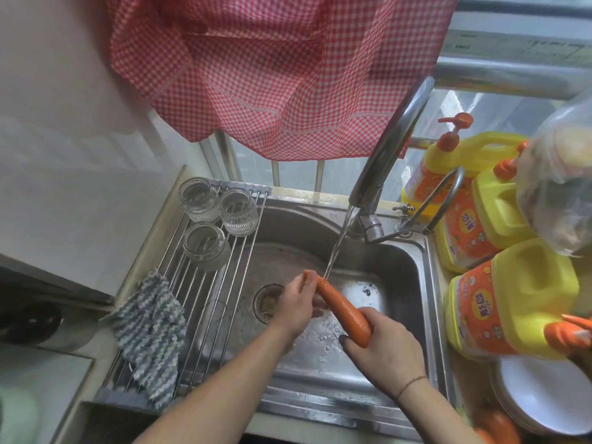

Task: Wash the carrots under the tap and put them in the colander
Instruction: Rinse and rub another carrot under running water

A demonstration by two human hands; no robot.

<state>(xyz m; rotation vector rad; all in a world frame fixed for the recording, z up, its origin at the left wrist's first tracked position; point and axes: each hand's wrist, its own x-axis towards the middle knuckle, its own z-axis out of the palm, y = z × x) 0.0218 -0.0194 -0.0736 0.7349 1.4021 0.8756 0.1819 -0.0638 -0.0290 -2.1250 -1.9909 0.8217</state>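
An orange carrot (342, 307) is held slantwise over the steel sink (400, 264), under the stream of water running from the curved tap (389, 149). My right hand (382, 347) grips its thick lower end. My left hand (296, 304) holds the thin upper end, where the water lands. More carrots (498, 426) lie blurred at the lower right corner. A white bowl-like vessel (544, 395) sits beside them; I cannot tell if it is the colander.
A roll-up rack (205, 283) covers the sink's left side, carrying three glass jars (205, 241) and a striped grey cloth (149, 331). Yellow detergent bottles (499, 302) crowd the right counter. A red checked curtain (272, 68) hangs above.
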